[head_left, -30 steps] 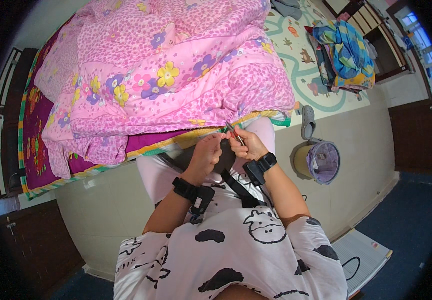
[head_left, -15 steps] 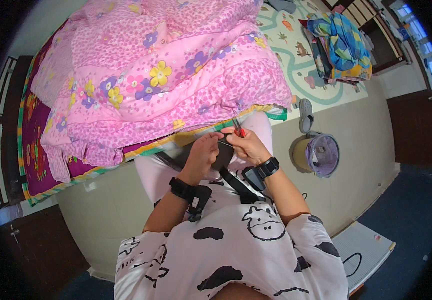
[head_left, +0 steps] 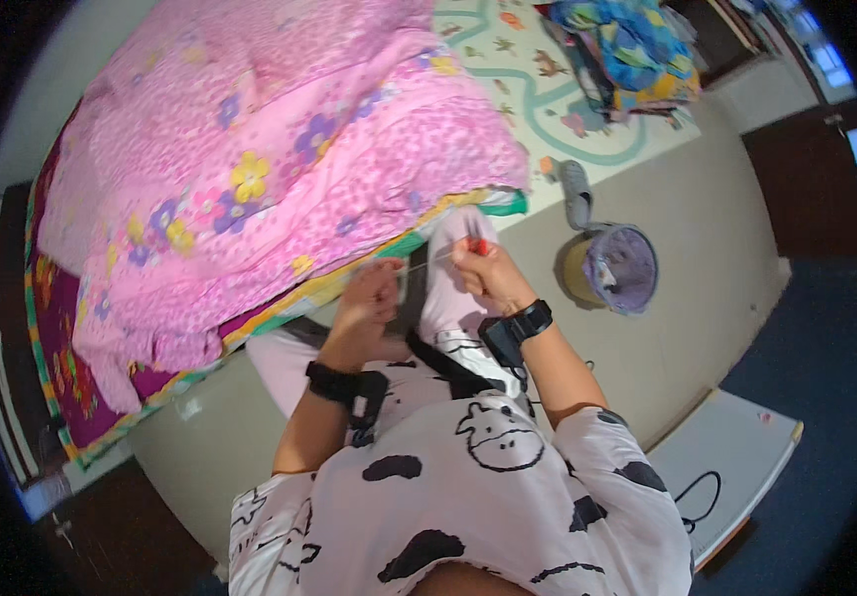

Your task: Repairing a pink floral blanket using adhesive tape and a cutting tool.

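Observation:
A thin pale strand [head_left: 427, 263] stretches taut between my two hands, above my lap. My left hand [head_left: 367, 303] is closed, its fingertips pinching the strand's left end. The right hand [head_left: 488, 273] is closed too, with the strand running to its fingertips. A small red-handled tool [head_left: 481, 246] sticks out of that fist; most of it is covered by my fingers, and its kind cannot be made out. Beneath my hands are my pink-trousered legs [head_left: 453, 293] and a black strap [head_left: 448, 368] across my lap.
Ahead stands a bed with a pink flowered quilt [head_left: 280, 159]. To the right are a lined waste bin [head_left: 627, 268], a grey slipper [head_left: 575, 194] and a patterned mat [head_left: 587, 139] bearing a pile of folded cloth [head_left: 627, 50]. A white panel [head_left: 726, 467] lies at the lower right.
My hands have drawn apart, the left one moving left, and the strand between them now shows. The tool's metal tips no longer show. The whole view has shifted and tilted slightly.

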